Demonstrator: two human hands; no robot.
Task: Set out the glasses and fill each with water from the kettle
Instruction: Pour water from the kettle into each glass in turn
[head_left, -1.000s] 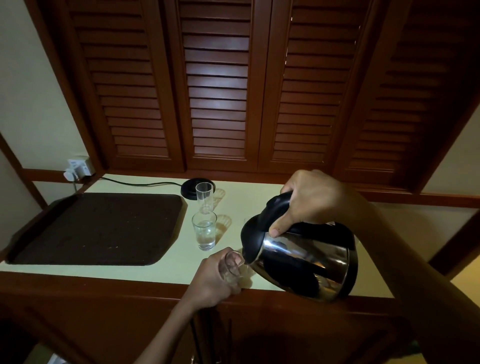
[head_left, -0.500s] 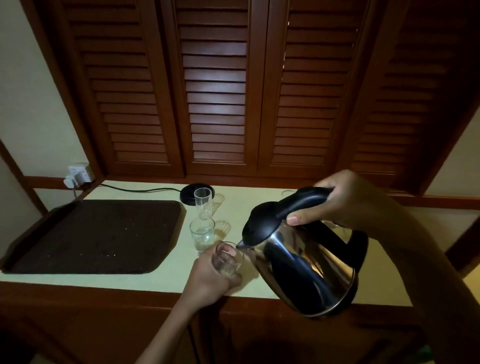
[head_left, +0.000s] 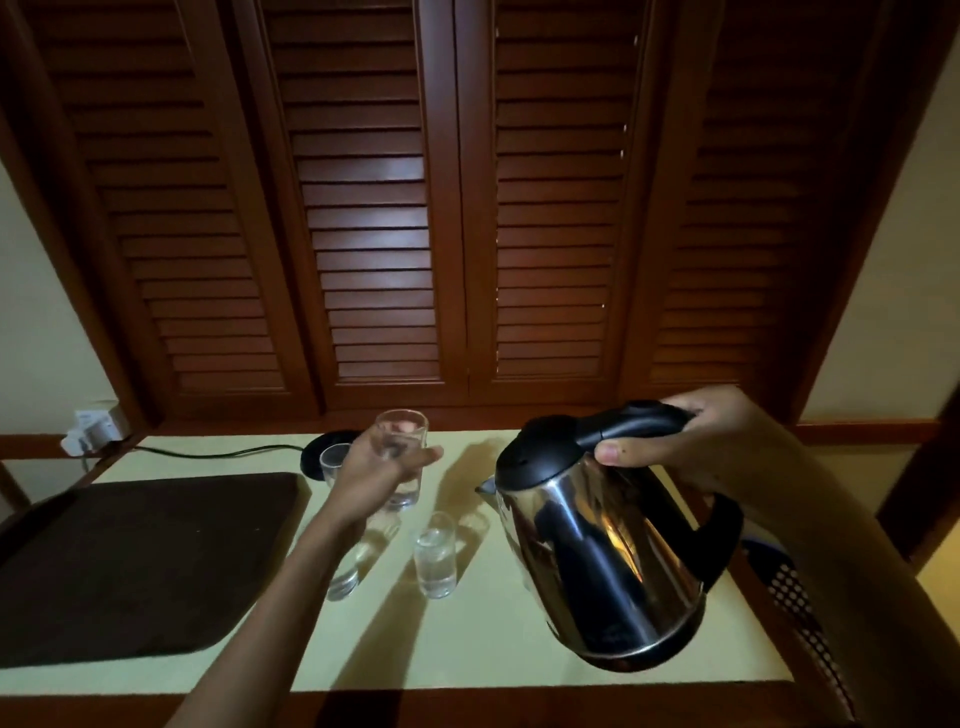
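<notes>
My left hand (head_left: 382, 475) grips a clear glass (head_left: 404, 441) near the back of the pale counter (head_left: 467, 639); I cannot tell whether its base touches the surface. A short glass holding water (head_left: 435, 558) stands in the middle of the counter. Another glass (head_left: 347, 574) stands to its left, partly hidden by my left forearm. A further glass (head_left: 332, 462) stands by the black kettle base (head_left: 318, 448). My right hand (head_left: 696, 434) grips the black handle of the steel kettle (head_left: 597, 551), held above the counter's right side, spout pointing left.
A dark brown tray (head_left: 130, 561) covers the counter's left part. A black cord (head_left: 218, 453) runs from the kettle base to a wall socket (head_left: 93, 422). Wooden louvred shutters (head_left: 467, 208) rise behind the counter. The counter's wooden front edge runs along the bottom.
My left hand let go of the glass at the front edge and moved back to grip another glass. The kettle tipped back to nearly upright and rose. The view moved closer.
</notes>
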